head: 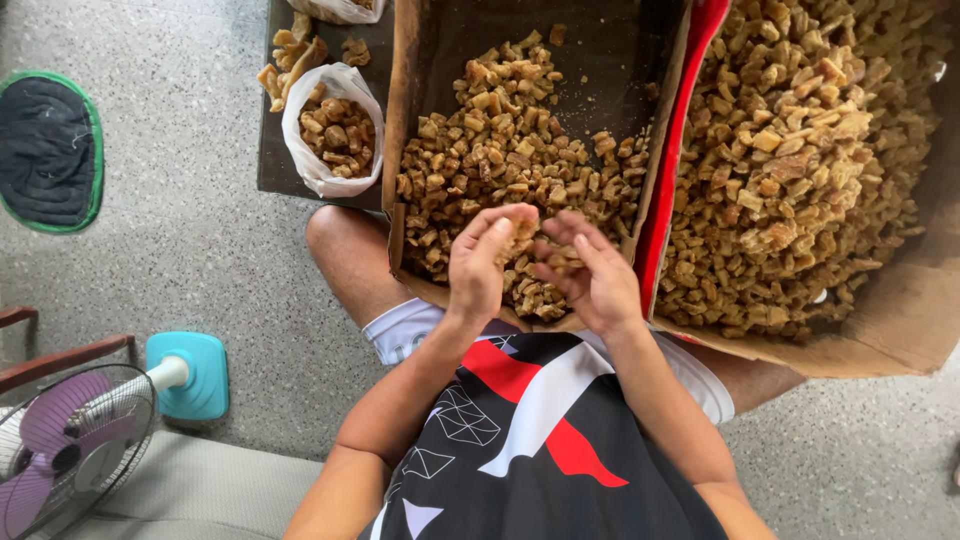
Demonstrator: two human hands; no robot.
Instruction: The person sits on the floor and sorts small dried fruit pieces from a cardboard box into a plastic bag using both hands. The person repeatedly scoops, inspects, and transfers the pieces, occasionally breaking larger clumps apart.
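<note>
Over the near edge of a shallow brown cardboard box (415, 120) resting on the person's knees, the left hand (480, 262) and the right hand (590, 275) meet, fingers toward each other. The left hand's grip pinches a small golden-brown fried chunk (522, 228) between thumb and fingertips; its long axis cannot be made out. The right hand's fingers are loosely spread beside it, and whether they touch the chunk I cannot tell. Below the hands lies the box's heap of similar golden-brown chunks (500, 150), filling its near half, the far half showing dark bare bottom. To the right, touching it, a bigger cardboard box with a red inner flap (680, 150) is piled high with the same pieces. To the left, a white plastic bag (335, 130), mouth open upward, holds more pieces on a dark board (270, 160). On the speckled grey floor (180, 230) lie a dark green-edged mat (48, 150) and a purple-bladed fan with a turquoise base (110, 420).
</note>
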